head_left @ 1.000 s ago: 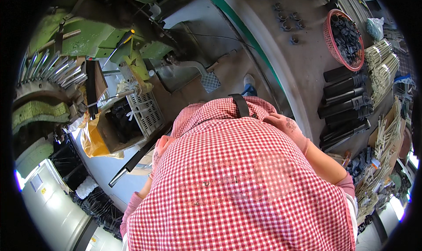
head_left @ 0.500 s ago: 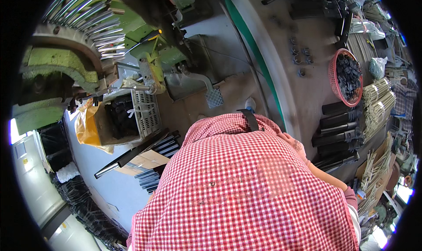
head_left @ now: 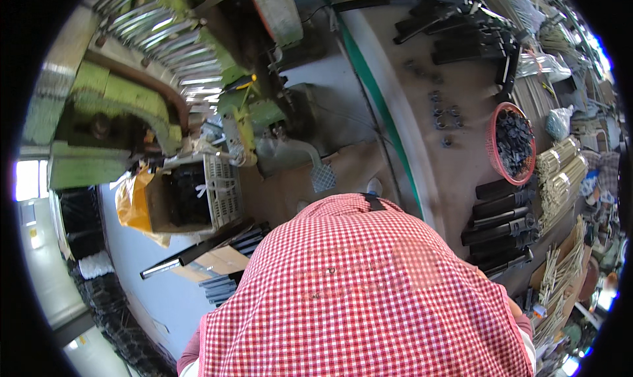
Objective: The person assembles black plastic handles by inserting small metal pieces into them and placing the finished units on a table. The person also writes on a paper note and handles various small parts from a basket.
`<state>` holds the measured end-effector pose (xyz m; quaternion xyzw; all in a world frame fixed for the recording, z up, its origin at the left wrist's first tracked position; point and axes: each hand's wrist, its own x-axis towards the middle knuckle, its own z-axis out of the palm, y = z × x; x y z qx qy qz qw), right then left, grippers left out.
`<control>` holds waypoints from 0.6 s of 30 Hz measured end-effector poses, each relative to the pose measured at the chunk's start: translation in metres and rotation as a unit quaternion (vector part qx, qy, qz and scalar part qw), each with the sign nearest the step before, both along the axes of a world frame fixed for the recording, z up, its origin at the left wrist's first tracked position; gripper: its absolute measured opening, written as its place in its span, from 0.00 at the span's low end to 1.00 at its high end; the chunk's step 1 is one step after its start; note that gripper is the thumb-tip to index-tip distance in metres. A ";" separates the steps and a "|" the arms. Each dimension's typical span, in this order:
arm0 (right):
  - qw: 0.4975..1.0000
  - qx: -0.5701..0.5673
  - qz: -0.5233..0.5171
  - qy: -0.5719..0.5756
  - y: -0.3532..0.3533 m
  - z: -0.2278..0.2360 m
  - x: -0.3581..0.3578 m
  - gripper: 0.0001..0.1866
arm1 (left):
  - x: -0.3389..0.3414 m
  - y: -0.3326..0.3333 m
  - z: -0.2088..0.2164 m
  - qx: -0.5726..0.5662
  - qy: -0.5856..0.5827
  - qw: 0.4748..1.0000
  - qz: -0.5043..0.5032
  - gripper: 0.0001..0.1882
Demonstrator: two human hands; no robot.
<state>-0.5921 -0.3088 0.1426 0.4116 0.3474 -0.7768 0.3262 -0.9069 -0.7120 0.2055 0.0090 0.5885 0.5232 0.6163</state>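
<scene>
head: our view has swung since the earlier frame, the green machine [head_left: 112, 123] now larger at upper left | both our hands sit hidden under the red checked shirt [head_left: 369, 298], grip not visible | yellow bag [head_left: 134, 202] beside white crate [head_left: 221, 192]; red basket [head_left: 511, 143] of dark parts right; cardboard box [head_left: 214, 261] lower left.

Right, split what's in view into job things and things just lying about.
Likely the job (hands hidden under the red checked smock, so these are judged by nearness):
- long dark bar
- stacked black tubes

Lying about:
- red basket of small dark parts
- bundled pale rods
- white crate
- green machine
</scene>
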 end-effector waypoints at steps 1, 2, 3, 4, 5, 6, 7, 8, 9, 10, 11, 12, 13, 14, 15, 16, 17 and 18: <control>1.000 0.011 0.012 0.003 0.002 0.004 0.006 0.22 | -0.003 0.001 0.000 -0.001 -0.004 1.000 -0.004 0.27; 1.000 0.018 0.020 0.003 0.003 0.010 0.010 0.23 | -0.005 0.002 0.001 0.000 -0.008 1.000 -0.009 0.27; 0.999 0.022 0.025 0.003 0.004 0.015 0.014 0.23 | -0.007 0.003 0.001 -0.001 -0.011 1.000 -0.014 0.27; 0.999 0.021 0.028 0.002 0.004 0.022 0.015 0.24 | -0.009 0.003 0.002 -0.003 -0.013 1.000 -0.019 0.27; 0.999 0.019 0.030 -0.001 0.005 0.029 0.015 0.24 | -0.010 0.003 0.003 -0.004 -0.017 1.000 -0.026 0.27; 0.999 0.015 0.033 -0.002 0.006 0.038 0.014 0.24 | -0.011 0.002 0.004 -0.005 -0.020 0.999 -0.030 0.26; 0.999 0.010 0.038 -0.001 0.008 0.047 0.011 0.25 | -0.012 0.001 0.005 -0.004 -0.025 0.999 -0.033 0.26; 0.999 0.006 0.043 0.002 0.009 0.056 0.007 0.25 | -0.012 0.000 0.006 -0.006 -0.029 0.999 -0.038 0.26; 0.999 0.003 0.048 0.011 0.011 0.066 0.002 0.26 | -0.012 -0.002 0.007 -0.005 -0.035 0.998 -0.042 0.26; 0.996 -0.013 0.070 0.056 0.013 0.074 -0.005 0.26 | -0.014 -0.002 0.007 -0.004 -0.042 0.998 -0.045 0.26; 0.997 0.012 0.069 0.030 0.014 0.082 -0.010 0.26 | -0.014 -0.004 0.007 -0.009 -0.050 0.997 -0.050 0.26; 0.999 0.011 0.041 0.033 0.019 0.093 -0.015 0.27 | -0.015 -0.005 0.007 -0.015 -0.063 0.997 -0.052 0.26; 0.997 0.015 0.039 0.072 0.012 0.086 -0.029 0.23 | -0.017 -0.006 0.006 -0.017 -0.075 0.996 -0.054 0.26; 0.997 0.018 0.013 0.070 0.006 0.079 -0.043 0.19 | -0.018 -0.007 0.005 -0.022 -0.086 0.995 -0.055 0.26; 0.997 -0.009 -0.048 0.054 0.000 0.073 -0.057 0.17 | -0.020 -0.007 0.003 -0.025 -0.094 0.994 -0.056 0.26; 0.961 -0.063 -0.267 -0.021 -0.005 0.068 -0.070 0.15 | -0.021 -0.007 0.002 -0.026 -0.102 0.993 -0.058 0.26; 0.939 -0.204 -0.264 0.078 -0.003 0.057 -0.091 0.15 | -0.024 -0.007 -0.001 -0.027 -0.109 0.992 -0.059 0.26; 0.954 -0.133 -0.270 -0.021 -0.001 0.055 -0.105 0.14 | -0.026 -0.006 -0.004 -0.027 -0.115 0.991 -0.060 0.26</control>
